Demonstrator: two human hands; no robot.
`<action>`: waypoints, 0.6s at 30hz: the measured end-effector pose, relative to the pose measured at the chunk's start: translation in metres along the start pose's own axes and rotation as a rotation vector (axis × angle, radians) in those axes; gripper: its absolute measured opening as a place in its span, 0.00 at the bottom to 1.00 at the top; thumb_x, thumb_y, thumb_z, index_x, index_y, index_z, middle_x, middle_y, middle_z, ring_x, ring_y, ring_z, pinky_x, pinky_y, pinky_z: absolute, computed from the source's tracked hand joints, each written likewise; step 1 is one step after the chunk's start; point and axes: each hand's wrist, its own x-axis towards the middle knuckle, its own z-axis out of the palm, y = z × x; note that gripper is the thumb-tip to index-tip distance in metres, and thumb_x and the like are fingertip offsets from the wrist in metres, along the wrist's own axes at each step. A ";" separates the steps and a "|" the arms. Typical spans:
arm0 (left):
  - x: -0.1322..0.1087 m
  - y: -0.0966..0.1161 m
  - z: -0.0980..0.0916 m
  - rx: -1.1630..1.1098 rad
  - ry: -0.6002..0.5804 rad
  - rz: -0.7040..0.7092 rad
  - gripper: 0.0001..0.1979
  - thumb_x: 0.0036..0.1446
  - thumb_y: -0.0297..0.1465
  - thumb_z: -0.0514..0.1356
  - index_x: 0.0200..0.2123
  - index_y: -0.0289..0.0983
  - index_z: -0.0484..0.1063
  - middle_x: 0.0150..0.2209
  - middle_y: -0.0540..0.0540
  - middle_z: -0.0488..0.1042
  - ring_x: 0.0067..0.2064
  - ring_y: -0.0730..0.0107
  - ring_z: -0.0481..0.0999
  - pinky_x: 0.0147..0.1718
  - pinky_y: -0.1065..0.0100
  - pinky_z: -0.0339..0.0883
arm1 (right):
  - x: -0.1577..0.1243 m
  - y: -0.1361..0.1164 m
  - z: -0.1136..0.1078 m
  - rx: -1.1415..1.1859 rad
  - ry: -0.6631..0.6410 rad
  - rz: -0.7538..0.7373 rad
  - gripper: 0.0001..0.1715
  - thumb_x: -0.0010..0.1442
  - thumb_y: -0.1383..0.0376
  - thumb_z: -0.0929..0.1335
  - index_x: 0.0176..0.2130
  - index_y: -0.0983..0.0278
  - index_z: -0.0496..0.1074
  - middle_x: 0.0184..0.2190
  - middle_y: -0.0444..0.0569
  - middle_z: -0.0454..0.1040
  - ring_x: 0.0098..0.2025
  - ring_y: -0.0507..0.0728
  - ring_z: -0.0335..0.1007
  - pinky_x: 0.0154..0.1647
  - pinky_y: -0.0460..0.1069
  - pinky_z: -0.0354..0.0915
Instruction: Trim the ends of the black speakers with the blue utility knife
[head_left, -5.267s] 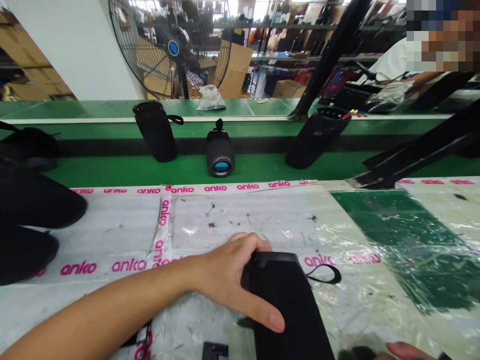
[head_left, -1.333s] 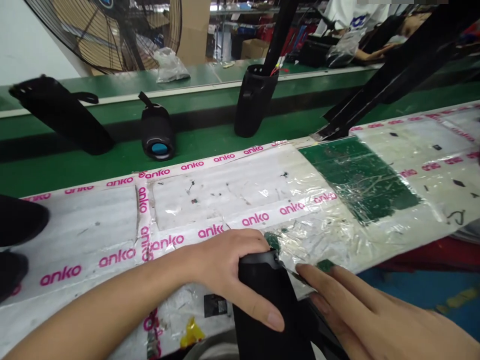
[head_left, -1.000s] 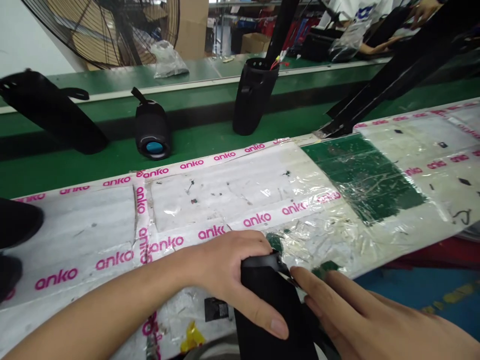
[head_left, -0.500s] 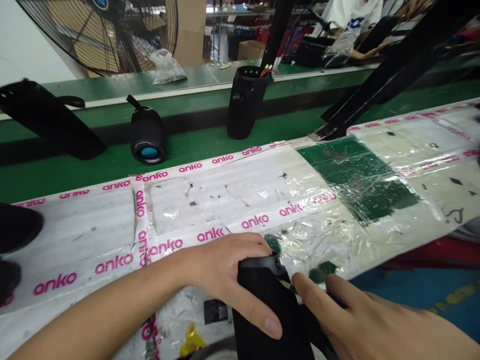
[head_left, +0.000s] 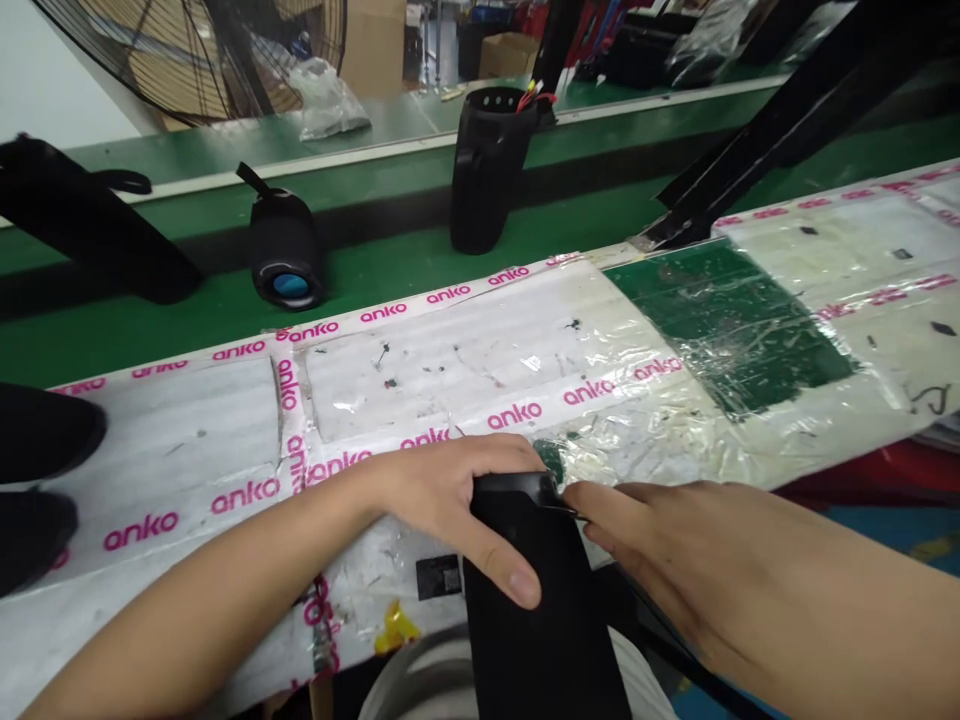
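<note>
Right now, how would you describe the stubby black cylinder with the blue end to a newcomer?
Beyond the anko-taped bench runs a green conveyor belt. On it, the stubby black cylinder sits between one tall black tube and another. Only it shows a blue disc.

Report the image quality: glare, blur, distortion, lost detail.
In the head view, the plastic sheet throws bright glare; the black case under the left hand is too dark to show detail; wide-angle distortion slants the green belt.
</note>
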 end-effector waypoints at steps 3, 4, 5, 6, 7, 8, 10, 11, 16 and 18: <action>0.001 0.003 -0.003 -0.046 -0.091 -0.017 0.22 0.45 0.46 0.82 0.38 0.40 0.83 0.46 0.45 0.81 0.47 0.58 0.82 0.49 0.65 0.78 | -0.006 0.005 0.003 -0.030 0.131 -0.061 0.29 0.60 0.75 0.63 0.58 0.55 0.67 0.30 0.41 0.73 0.21 0.61 0.71 0.22 0.55 0.45; 0.001 0.004 -0.004 -0.072 -0.117 -0.021 0.22 0.45 0.46 0.81 0.37 0.40 0.83 0.45 0.45 0.81 0.46 0.58 0.82 0.47 0.65 0.78 | -0.008 0.005 0.005 -0.056 0.195 -0.064 0.32 0.60 0.75 0.61 0.61 0.55 0.66 0.31 0.42 0.72 0.21 0.61 0.71 0.22 0.56 0.45; 0.002 0.003 -0.004 -0.097 -0.138 -0.023 0.22 0.46 0.46 0.81 0.38 0.40 0.83 0.44 0.45 0.82 0.44 0.59 0.82 0.45 0.65 0.79 | -0.010 0.005 0.007 -0.076 0.244 -0.060 0.34 0.60 0.76 0.60 0.62 0.56 0.64 0.32 0.42 0.71 0.21 0.60 0.71 0.22 0.56 0.45; 0.002 0.003 -0.004 -0.115 -0.151 -0.025 0.22 0.46 0.46 0.81 0.38 0.40 0.83 0.43 0.46 0.82 0.43 0.59 0.83 0.45 0.65 0.79 | -0.011 0.004 0.010 -0.089 0.287 -0.051 0.35 0.59 0.77 0.59 0.63 0.56 0.64 0.32 0.42 0.71 0.21 0.60 0.70 0.22 0.57 0.45; 0.001 0.002 -0.004 -0.125 -0.157 -0.030 0.21 0.46 0.46 0.81 0.39 0.41 0.83 0.43 0.46 0.83 0.43 0.59 0.83 0.45 0.65 0.79 | -0.011 0.002 0.013 -0.091 0.299 -0.039 0.35 0.59 0.77 0.59 0.62 0.56 0.64 0.32 0.42 0.71 0.21 0.59 0.70 0.21 0.57 0.47; 0.001 0.000 -0.004 -0.128 -0.154 -0.034 0.21 0.46 0.44 0.81 0.39 0.41 0.83 0.43 0.47 0.83 0.44 0.59 0.83 0.46 0.65 0.79 | -0.011 0.000 0.015 -0.083 0.309 -0.030 0.34 0.59 0.77 0.59 0.61 0.56 0.64 0.31 0.42 0.71 0.20 0.58 0.70 0.21 0.58 0.48; 0.000 -0.002 -0.004 -0.119 -0.130 -0.034 0.22 0.45 0.42 0.82 0.41 0.42 0.83 0.45 0.47 0.83 0.47 0.59 0.83 0.49 0.66 0.78 | -0.012 -0.004 0.018 -0.065 0.338 -0.024 0.32 0.60 0.76 0.60 0.59 0.55 0.65 0.30 0.41 0.70 0.19 0.57 0.69 0.20 0.58 0.50; -0.001 -0.003 -0.004 -0.110 -0.114 -0.031 0.23 0.44 0.40 0.83 0.42 0.42 0.83 0.47 0.47 0.83 0.49 0.59 0.83 0.51 0.66 0.77 | -0.012 -0.006 0.019 -0.063 0.346 -0.024 0.31 0.61 0.76 0.60 0.59 0.54 0.65 0.31 0.40 0.71 0.19 0.56 0.69 0.20 0.58 0.51; -0.002 -0.002 -0.006 -0.087 -0.107 -0.024 0.24 0.44 0.37 0.83 0.45 0.43 0.84 0.49 0.48 0.82 0.51 0.59 0.82 0.54 0.67 0.75 | -0.013 -0.006 0.019 -0.083 0.356 -0.035 0.33 0.60 0.74 0.60 0.61 0.53 0.65 0.31 0.39 0.71 0.20 0.56 0.69 0.19 0.57 0.54; -0.002 -0.001 -0.006 -0.092 -0.121 -0.032 0.23 0.45 0.39 0.82 0.44 0.43 0.84 0.48 0.48 0.83 0.50 0.59 0.83 0.54 0.67 0.76 | -0.013 -0.006 0.018 -0.089 0.376 -0.035 0.36 0.56 0.74 0.61 0.61 0.52 0.66 0.30 0.38 0.71 0.20 0.56 0.69 0.19 0.57 0.54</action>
